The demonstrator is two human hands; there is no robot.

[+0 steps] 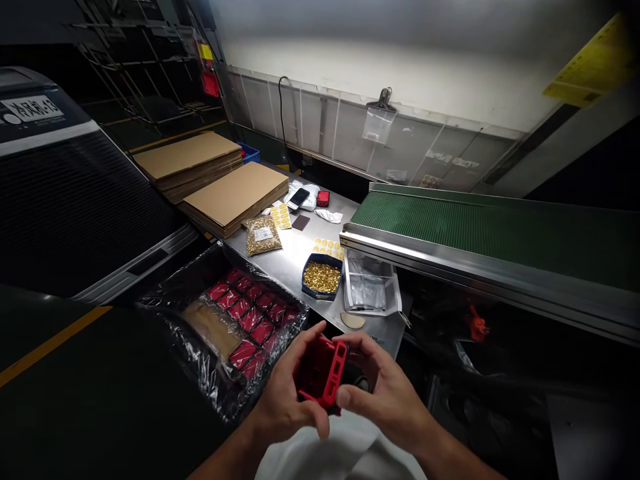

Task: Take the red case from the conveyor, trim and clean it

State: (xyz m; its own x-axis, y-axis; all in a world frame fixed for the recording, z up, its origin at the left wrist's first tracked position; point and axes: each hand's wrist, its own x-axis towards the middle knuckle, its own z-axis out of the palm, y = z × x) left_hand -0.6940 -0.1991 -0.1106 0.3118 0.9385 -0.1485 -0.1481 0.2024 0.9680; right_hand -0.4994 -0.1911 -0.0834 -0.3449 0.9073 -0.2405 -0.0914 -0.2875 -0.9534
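Note:
Between my two hands I hold a red and black plastic housing (336, 375), tilted so that its hollow side and a row of slots along one edge face me. My left hand (293, 387) grips its left side, the thumb under the lower edge. On the other side my right hand (383, 393) is closed round it, thumb on the slotted edge. Just beyond the hands stands a dark blue tray (303, 283) of small brass-coloured parts (323, 275). To the left, a box lined with black plastic (195, 360) holds rows of similar red pieces (243, 307).
A green conveyor belt (430, 217) runs off to the right. The metal table (287, 263) bears cardboard stacks (235, 193), a bag of brass parts (263, 235), yellow sticker sheets (329, 247), a phone (299, 198) and a white bin (393, 303) of clear bags.

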